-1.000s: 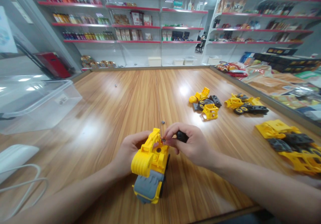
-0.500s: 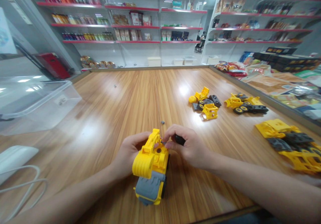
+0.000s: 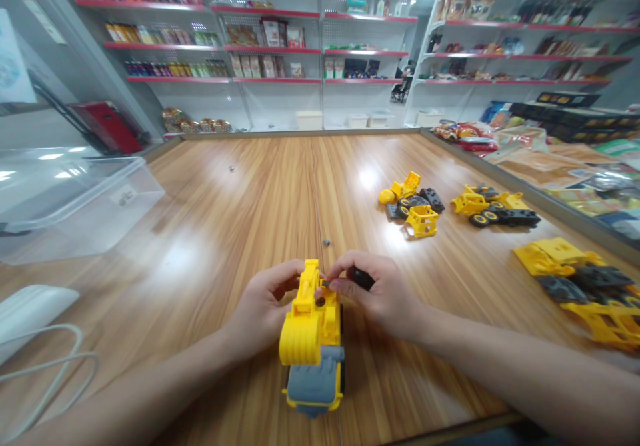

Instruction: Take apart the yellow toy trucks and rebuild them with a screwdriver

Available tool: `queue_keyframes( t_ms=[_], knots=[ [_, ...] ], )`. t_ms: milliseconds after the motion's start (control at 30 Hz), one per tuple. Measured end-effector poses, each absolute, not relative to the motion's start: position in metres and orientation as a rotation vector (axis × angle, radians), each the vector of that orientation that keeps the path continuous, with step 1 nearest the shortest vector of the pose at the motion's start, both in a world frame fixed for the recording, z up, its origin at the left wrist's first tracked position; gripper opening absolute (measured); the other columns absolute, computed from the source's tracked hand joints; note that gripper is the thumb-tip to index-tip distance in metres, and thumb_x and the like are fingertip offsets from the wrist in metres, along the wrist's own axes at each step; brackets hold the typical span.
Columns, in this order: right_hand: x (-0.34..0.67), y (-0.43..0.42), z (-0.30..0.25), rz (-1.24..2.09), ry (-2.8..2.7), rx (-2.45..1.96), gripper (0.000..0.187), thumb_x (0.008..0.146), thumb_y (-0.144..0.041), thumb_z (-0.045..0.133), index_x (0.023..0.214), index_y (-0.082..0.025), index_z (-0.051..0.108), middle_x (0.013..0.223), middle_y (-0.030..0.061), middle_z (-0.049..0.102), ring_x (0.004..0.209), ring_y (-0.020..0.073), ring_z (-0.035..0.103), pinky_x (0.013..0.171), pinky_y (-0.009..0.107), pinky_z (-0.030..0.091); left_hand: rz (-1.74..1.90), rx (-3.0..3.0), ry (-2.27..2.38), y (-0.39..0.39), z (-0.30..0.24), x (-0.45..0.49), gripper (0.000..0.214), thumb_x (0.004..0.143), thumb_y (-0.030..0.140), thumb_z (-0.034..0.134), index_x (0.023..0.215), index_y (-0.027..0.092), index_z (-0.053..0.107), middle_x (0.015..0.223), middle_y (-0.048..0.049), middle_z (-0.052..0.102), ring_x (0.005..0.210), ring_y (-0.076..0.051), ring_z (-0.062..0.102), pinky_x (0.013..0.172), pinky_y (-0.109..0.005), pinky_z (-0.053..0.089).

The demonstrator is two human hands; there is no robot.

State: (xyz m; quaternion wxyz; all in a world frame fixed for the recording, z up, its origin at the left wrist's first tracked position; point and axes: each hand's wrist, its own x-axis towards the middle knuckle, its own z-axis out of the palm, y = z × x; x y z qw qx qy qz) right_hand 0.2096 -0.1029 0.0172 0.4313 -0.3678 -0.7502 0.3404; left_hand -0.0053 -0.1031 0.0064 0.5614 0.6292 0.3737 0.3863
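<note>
A yellow toy truck [image 3: 315, 339] with a grey front block stands on the wooden table [image 3: 225, 233], close to me. My left hand [image 3: 263, 309] grips the truck's left side near its yellow arm. My right hand [image 3: 377, 293] is closed on a small black-handled tool [image 3: 361, 277], its fingertips pinching at the top of the truck by a dark round hole. A tiny screw [image 3: 327, 241] lies on the table just beyond my hands.
Piles of yellow and black toy parts [image 3: 414, 206] lie to the right, a further one [image 3: 493, 207] beyond it, and a large one [image 3: 585, 283] at the right edge. A clear plastic bin [image 3: 70, 199] and a white device with a cable [image 3: 30, 313] sit left. Store shelves stand behind.
The truck has turned so it points straight toward me and sits slightly further right. Both hands kept their grip and shifted a little with it.
</note>
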Motion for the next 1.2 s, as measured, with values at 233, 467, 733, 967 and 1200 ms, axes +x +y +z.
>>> queue_keyframes(
  t_ms=[233,467,733,967,1200],
  knots=[
    [0.209,-0.104,0.019,0.854,-1.889,-0.861,0.01,0.089,-0.029,0.065,0.094,-0.02,0.068,0.087,0.0022,0.071,0.077,0.0131,0.064,0.067,0.026,0.049,0.909,1.469,0.924,-0.105,0.007,-0.004,0.019,0.08,0.026,0.073,0.097,0.018,0.071,0.088,-0.0068,0.072,0.076,-0.02,0.066,0.067,-0.028,0.053],
    [0.209,-0.105,0.017,0.831,-1.892,-0.911,0.011,0.085,-0.026,0.07,0.095,-0.021,0.069,0.086,0.001,0.072,0.075,0.0132,0.064,0.065,0.025,0.049,0.858,1.561,0.923,-0.103,0.01,-0.007,0.018,0.081,0.028,0.071,0.097,0.019,0.071,0.085,-0.0064,0.07,0.076,-0.02,0.065,0.067,-0.029,0.053],
    [0.212,-0.102,0.018,0.762,-1.94,-0.796,0.008,0.088,-0.026,0.065,0.092,-0.019,0.068,0.086,0.0038,0.069,0.079,0.0153,0.063,0.072,0.029,0.05,0.855,1.671,0.956,-0.104,0.017,-0.005,0.019,0.081,0.03,0.071,0.096,0.019,0.072,0.086,-0.0058,0.071,0.08,-0.021,0.066,0.071,-0.03,0.053],
    [0.217,-0.104,0.023,0.777,-2.021,-0.75,0.022,0.082,-0.01,0.059,0.102,-0.018,0.064,0.098,0.0059,0.063,0.089,0.0174,0.059,0.077,0.032,0.049,0.875,1.698,0.934,-0.104,0.017,-0.004,0.015,0.082,0.026,0.07,0.094,0.019,0.069,0.087,-0.0029,0.069,0.078,-0.017,0.064,0.073,-0.027,0.052],
    [0.211,-0.097,0.017,1.023,-1.619,-0.996,0.017,0.099,-0.034,0.047,0.101,-0.02,0.055,0.089,0.0025,0.064,0.069,0.0113,0.053,0.06,0.026,0.044,0.915,1.674,0.881,-0.104,0.008,-0.005,0.015,0.085,0.03,0.068,0.094,0.018,0.066,0.09,-0.0043,0.065,0.08,-0.017,0.063,0.071,-0.028,0.052]
  ],
)
